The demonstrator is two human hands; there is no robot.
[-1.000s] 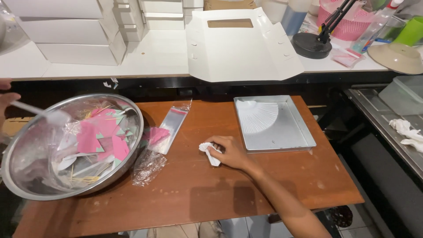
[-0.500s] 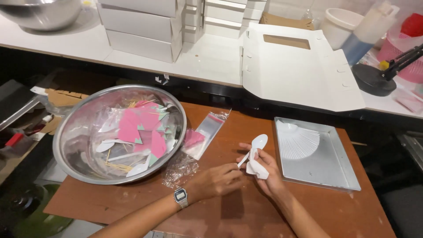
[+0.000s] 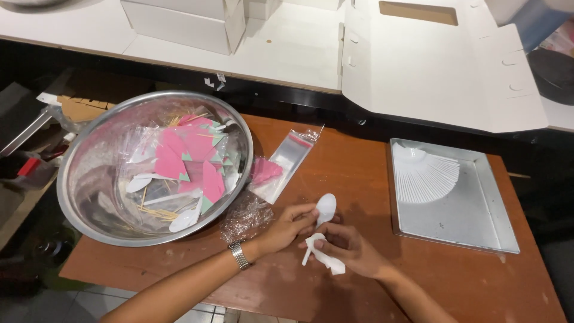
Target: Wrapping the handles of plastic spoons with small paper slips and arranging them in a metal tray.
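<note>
Both hands meet low on the wooden table [image 3: 371, 179]: right hand [image 3: 350, 248] pinches a crumpled white wrapper [image 3: 323, 258], looks like tissue or plastic, while left hand [image 3: 287, 227] grips a white plastic spoon [image 3: 324, 208] just above it. Further back sit a steel bowl [image 3: 89, 179] of pink packets on the left and a metal tray [image 3: 478, 221] of fanned white spoons on the right.

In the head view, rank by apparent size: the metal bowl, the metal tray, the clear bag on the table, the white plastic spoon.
1. Metal bowl
2. Metal tray, though nearly as large, so it is close
3. Clear bag
4. White plastic spoon, partly covered by the left hand
</note>
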